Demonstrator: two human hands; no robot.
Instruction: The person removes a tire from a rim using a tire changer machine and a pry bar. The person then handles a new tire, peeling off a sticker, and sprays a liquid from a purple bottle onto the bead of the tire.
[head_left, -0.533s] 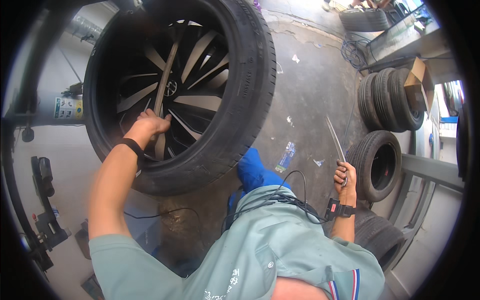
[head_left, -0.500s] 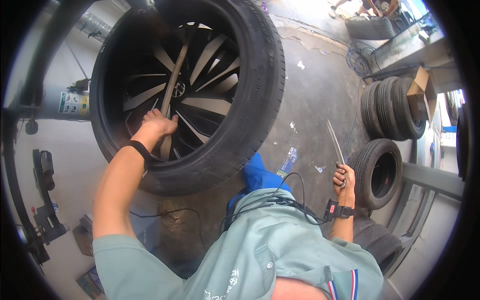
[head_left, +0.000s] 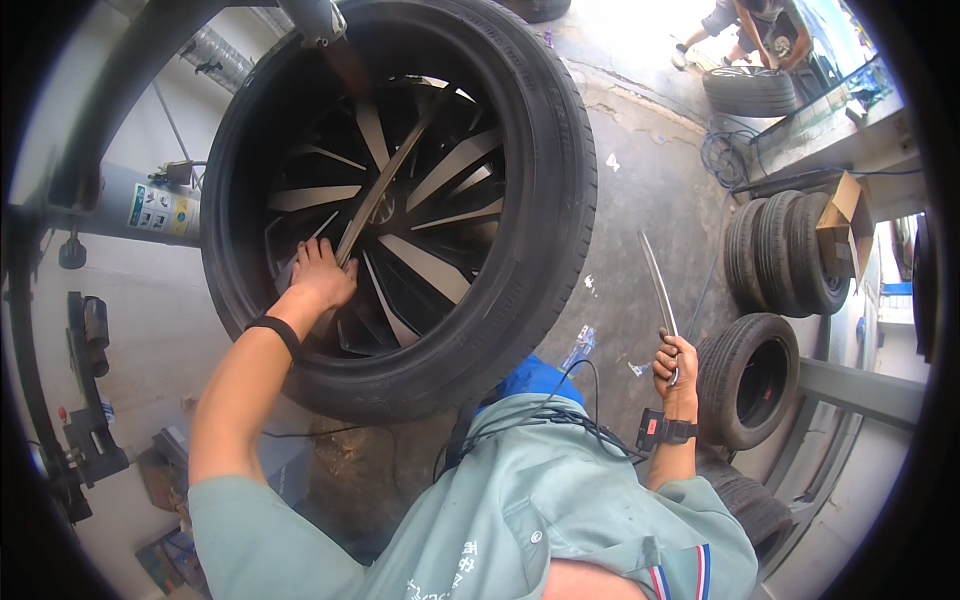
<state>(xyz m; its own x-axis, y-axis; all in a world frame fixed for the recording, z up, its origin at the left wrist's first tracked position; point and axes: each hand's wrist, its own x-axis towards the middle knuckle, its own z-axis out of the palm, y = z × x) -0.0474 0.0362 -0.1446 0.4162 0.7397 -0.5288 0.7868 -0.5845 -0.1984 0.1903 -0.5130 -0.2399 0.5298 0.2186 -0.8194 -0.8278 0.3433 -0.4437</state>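
Tyres, carton rightward; right fingers clamped on curved lever; left fingers at bar across wheel, grip unclear.

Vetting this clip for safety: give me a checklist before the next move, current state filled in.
1. Right hand secure on the curved metal bar: ok, fingers wrapped round its lower end.
2. Curved bar apart from the large tyre: ok, gap visible between them.
3. Left hand closed on the straight bar across the spoked wheel: cannot tell; it is at the bar's lower end, grip partly hidden.
4. Large tyre evenly seated: cannot tell.
5. Floor free of litter: not ok, wrapper and scraps there.
6. Co-worker apart: ok, at another tyre, upper right.
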